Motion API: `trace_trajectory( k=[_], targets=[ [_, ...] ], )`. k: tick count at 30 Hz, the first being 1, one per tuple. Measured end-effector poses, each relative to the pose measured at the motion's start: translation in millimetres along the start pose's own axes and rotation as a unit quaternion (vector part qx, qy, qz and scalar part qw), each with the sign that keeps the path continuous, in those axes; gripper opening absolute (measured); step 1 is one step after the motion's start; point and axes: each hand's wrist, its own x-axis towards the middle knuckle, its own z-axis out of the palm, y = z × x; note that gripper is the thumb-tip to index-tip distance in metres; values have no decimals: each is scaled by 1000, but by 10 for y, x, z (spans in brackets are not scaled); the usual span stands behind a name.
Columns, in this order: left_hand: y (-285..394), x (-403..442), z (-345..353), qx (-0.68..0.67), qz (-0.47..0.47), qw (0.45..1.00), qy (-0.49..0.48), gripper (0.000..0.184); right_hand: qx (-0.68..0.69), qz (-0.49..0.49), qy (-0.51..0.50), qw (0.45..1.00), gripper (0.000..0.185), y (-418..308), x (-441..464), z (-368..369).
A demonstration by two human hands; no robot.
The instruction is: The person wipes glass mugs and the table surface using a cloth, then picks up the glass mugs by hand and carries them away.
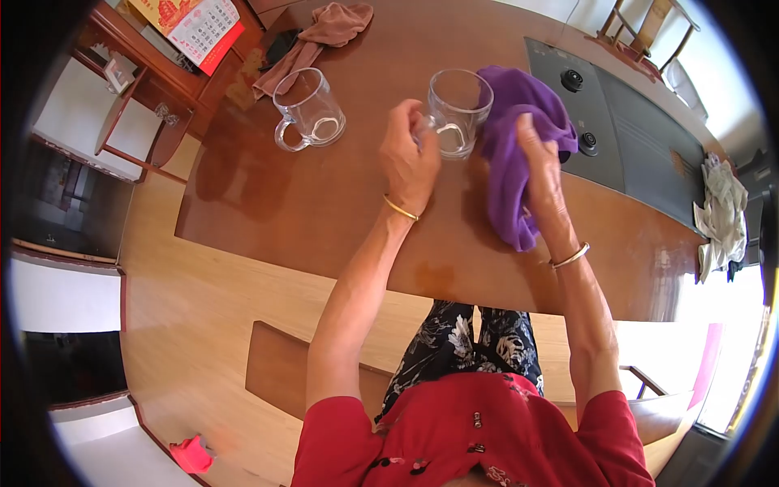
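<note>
A clear glass mug (460, 101) stands upright at the middle of the table, its handle turned toward my left hand (412, 158). Fingers of that hand are closed round the handle, which they partly hide. Just right of the mug, my right hand (542, 174) grips a bunched purple cloth (511, 105), thumb on top. The cloth touches or nearly touches the mug's side and hangs down toward the near table edge. To the left, a second clear glass mug (311, 109) sits upright, handle facing left, with neither hand on it.
The brown wooden table (300, 211) carries a pinkish-brown cloth (333, 28) at the far left. A dark panel with black knobs (573, 79) is set into its right side. Pale crumpled fabric (720, 215) hangs at the right end. A calendar (199, 28) is at upper left.
</note>
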Motion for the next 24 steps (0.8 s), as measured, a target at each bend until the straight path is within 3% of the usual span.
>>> trace_trajectory(
  k=[2, 3, 4, 6, 7, 8, 11, 14, 18, 24],
  targets=[
    [221, -84, -32, 18, 20, 995, -95, 21, -160, -56, -76, 983, 41, -21, 32, 150],
    [218, -97, -16, 34, 83, 991, -101, 25, -221, -115, -70, 966, 57, 44, 137, 175],
    [201, -90, -1, 28, 84, 991, -100, 25, -226, -118, -68, 965, 57, 90, 214, 189],
    [184, -64, -5, 73, 151, 980, -105, 26, -299, -240, -43, 922, 69, 193, 350, 219],
    [197, -63, -2, 71, 147, 981, -101, 26, -352, -335, -24, 874, 76, 247, 417, 231],
    [208, -70, -1, 50, 144, 983, -106, 26, -355, -334, -28, 873, 76, 306, 430, 204],
    [208, -76, 0, 32, 133, 984, -116, 25, -140, -146, -69, 977, 74, 284, 347, 181],
    [200, -66, 5, 39, 133, 983, -122, 21, -116, -111, -103, 982, 63, 481, 395, -2],
    [177, -67, -26, 50, 141, 979, -136, 18, -133, -112, -137, 975, 52, 573, 381, -90],
    [210, -60, -70, -1, 130, 980, -151, 16, -239, -176, -64, 953, 36, 535, 382, -85]
  ],
)
